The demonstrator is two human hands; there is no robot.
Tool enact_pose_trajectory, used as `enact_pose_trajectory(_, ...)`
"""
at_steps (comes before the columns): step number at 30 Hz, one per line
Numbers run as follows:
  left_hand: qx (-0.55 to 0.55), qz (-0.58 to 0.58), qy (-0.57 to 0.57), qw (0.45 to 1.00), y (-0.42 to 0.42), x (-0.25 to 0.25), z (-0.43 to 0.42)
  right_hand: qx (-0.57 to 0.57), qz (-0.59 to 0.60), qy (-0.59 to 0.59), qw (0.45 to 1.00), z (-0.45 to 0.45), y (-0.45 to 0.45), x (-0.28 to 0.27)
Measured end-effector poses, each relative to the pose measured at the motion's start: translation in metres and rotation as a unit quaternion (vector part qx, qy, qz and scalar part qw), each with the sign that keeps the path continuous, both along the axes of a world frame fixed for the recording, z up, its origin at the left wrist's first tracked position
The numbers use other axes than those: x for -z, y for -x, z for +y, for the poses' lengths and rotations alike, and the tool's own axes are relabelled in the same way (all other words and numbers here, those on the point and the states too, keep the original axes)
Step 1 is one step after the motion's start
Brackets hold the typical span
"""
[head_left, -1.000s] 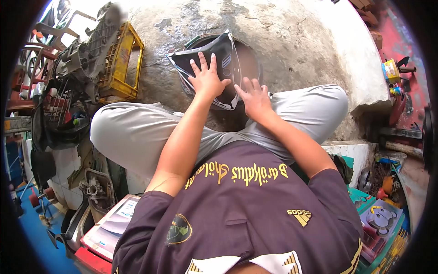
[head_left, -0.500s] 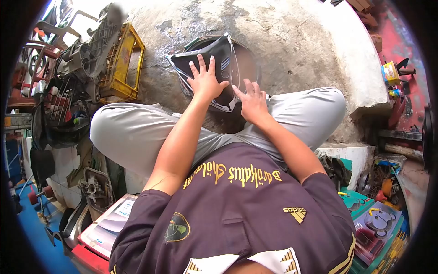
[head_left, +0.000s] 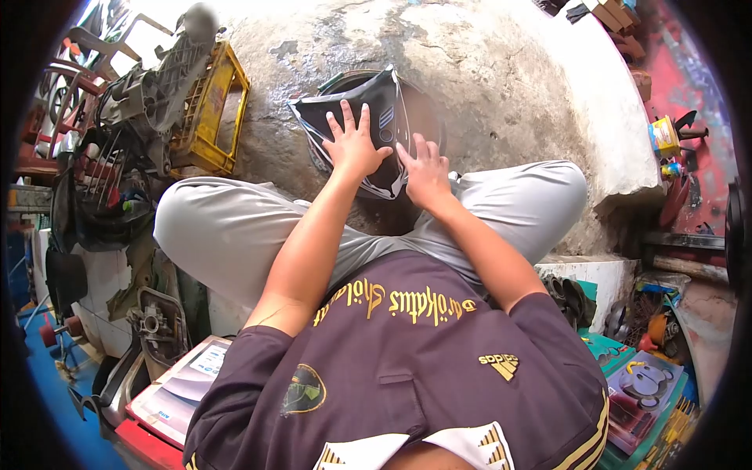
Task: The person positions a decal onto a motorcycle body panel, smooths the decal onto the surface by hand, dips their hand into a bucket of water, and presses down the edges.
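A glossy black panel [head_left: 374, 94] with pointed corners, pale edges and small blue-white stripes lies across a round basin [head_left: 442, 129]. It looks like a motorcycle body panel, though I cannot be sure. My left hand [head_left: 354, 149] lies palm down on its black face, fingers spread wide. Beside it my right hand [head_left: 427, 171] has its index finger at the panel's right edge. Its other fingers are apart and slightly bent, over the basin's brownish inside. The near part of the basin is hidden behind the panel and my hands.
My grey-trousered legs bend around the basin on the stained concrete floor [head_left: 517, 102]. At left stand a yellow crate [head_left: 210, 117] and a grey metal part [head_left: 160, 94]. A boxed item [head_left: 176, 388] lies lower left, a green case [head_left: 615, 348] lower right. A raised ledge [head_left: 619, 133] runs along the right.
The view has shifted slightly, so the panel and basin sit a little lower. My right hand has moved slightly left along the panel's edge. My left hand stays spread on the panel.
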State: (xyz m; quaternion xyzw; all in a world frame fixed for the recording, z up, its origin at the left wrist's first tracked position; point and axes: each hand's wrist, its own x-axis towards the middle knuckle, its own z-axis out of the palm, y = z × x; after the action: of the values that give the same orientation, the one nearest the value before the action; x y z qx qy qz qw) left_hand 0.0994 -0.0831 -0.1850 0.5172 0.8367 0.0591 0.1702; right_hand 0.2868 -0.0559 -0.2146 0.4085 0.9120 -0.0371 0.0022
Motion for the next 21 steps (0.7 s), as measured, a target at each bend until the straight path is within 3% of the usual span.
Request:
enact_pose_trajectory(10,-0.004,0.007,0.01,1.0,-0.002,-0.004,0.004,0.096,-0.031,0.032,0.994,0.115,0.068,-0.004)
enact_pose_trajectory(14,-0.009,-0.01,0.011,1.0,-0.001,-0.002,0.003,0.076,-0.052,0.02,0.996,0.093,0.057,-0.003)
enact_pose_trajectory(18,-0.006,-0.01,0.003,1.0,-0.002,0.002,0.002,-0.025,-0.066,0.029,0.997,0.021,0.015,-0.015)
enact_pose_trajectory(21,0.003,-0.007,0.01,1.0,-0.001,0.001,0.003,0.003,-0.066,0.064,0.996,-0.013,-0.003,-0.024)
